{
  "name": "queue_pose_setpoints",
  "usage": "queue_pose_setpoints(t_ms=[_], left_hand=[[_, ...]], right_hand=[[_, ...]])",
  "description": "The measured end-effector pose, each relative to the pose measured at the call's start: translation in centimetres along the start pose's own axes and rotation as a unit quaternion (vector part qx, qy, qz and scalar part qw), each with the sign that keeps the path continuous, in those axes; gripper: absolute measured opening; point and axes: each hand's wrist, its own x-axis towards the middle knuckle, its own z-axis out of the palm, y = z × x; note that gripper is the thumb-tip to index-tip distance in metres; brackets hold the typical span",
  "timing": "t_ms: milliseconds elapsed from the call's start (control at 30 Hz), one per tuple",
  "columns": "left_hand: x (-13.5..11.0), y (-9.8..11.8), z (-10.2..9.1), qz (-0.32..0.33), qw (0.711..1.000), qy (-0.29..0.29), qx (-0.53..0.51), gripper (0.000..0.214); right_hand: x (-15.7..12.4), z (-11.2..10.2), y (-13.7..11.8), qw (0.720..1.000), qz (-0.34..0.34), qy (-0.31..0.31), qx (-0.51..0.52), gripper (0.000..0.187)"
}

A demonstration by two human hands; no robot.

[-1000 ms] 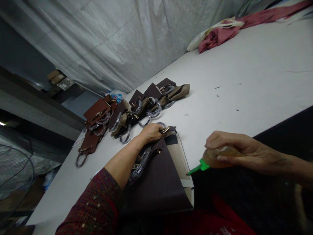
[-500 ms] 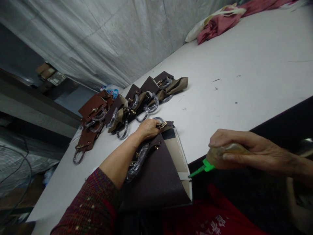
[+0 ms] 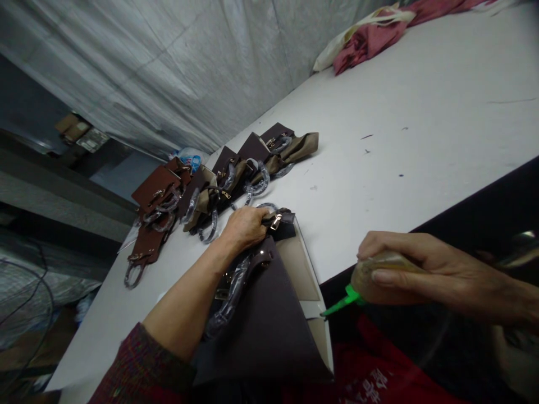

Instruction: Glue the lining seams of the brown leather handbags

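Dark brown bag (image 3: 265, 320) lay at the near edge of the table (image 3: 379, 179), its lower end toward the person's red garment (image 3: 374, 370). One side stood open, showing a beige lining (image 3: 295, 264) crossed by a white strip (image 3: 312, 309). Left hand (image 3: 246, 227) was closed on the top part of the bag, just beside a gold-coloured zipper pull (image 3: 275, 221); exact finger placement was partly hidden. Right hand (image 3: 400, 266) was wrapped around a translucent bottle (image 3: 365, 283) of amber tint, tilted with its green nozzle (image 3: 343, 303) pointing down and left. Nozzle tip was at the pale edge of the open side, by the strip; contact could not be confirmed. Plastic-wrapped handle (image 3: 229, 303) rested across the bag's front. Beyond it, further dark bags (image 3: 252, 147) stood in a row, with reddish-brown bags (image 3: 154, 188) to their left. Pink cloth (image 3: 370, 45) lay at the table's far side, near a grey curtain (image 3: 189, 73).
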Motion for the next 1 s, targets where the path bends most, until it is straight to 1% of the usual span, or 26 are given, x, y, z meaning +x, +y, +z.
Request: queue_pose_setpoints(t_ms=[67, 167, 267, 333, 367, 433, 500, 633, 700, 833, 967, 1000], left_hand=[[-0.9, 0.2, -1.5, -0.001, 1.0, 0.017, 0.022, 0.023], [-2.5, 0.6, -4.5, -0.014, 0.996, 0.059, 0.072, 0.024], [-4.2, 1.0, -7.7, -0.041, 0.988, 0.099, 0.115, 0.02], [-5.4, 1.3, -9.1, -0.066, 0.98, 0.125, 0.138, 0.019], [-6.0, 1.4, -9.6, -0.077, 0.977, 0.137, 0.147, 0.019], [-7.2, 1.8, -9.8, -0.09, 0.971, 0.156, 0.159, 0.019], [-8.2, 2.2, -9.5, -0.096, 0.968, 0.164, 0.164, 0.019], [-9.6, 3.4, -8.7, -0.088, 0.969, 0.154, 0.174, 0.013], [-10.1, 4.0, -8.4, -0.085, 0.967, 0.155, 0.181, 0.012], [-11.0, 4.9, -7.6, -0.104, 0.957, 0.185, 0.195, 0.014], [-12.0, 5.3, -6.6, -0.105, 0.947, 0.231, 0.195, 0.015], [-12.2, 5.4, -6.4, -0.1, 0.944, 0.244, 0.196, 0.015]], right_hand=[[0.1, -0.1, 0.0, 1.0, 0.019, -0.011, 0.017, 0.036], [0.4, -0.2, 0.2, 1.0, 0.019, 0.01, -0.009, 0.036], [1.1, -0.2, 0.1, 0.997, -0.022, 0.051, -0.053, 0.034], [1.8, -0.1, 0.0, 0.99, -0.066, 0.089, -0.091, 0.031], [2.1, -0.1, 0.0, 0.984, -0.089, 0.109, -0.108, 0.029], [2.6, -0.1, 0.2, 0.973, -0.129, 0.133, -0.137, 0.025], [3.1, -0.2, 0.5, 0.969, -0.146, 0.136, -0.149, 0.024], [3.3, -0.5, 0.8, 0.984, -0.091, 0.115, -0.105, 0.03], [3.3, -0.5, 0.8, 0.987, -0.083, 0.113, -0.079, 0.032], [3.4, -0.4, 0.8, 0.976, -0.112, 0.153, -0.104, 0.031], [3.4, -0.3, 0.6, 0.984, -0.094, 0.119, -0.099, 0.034], [3.3, -0.3, 0.5, 0.984, -0.092, 0.12, -0.094, 0.035]])
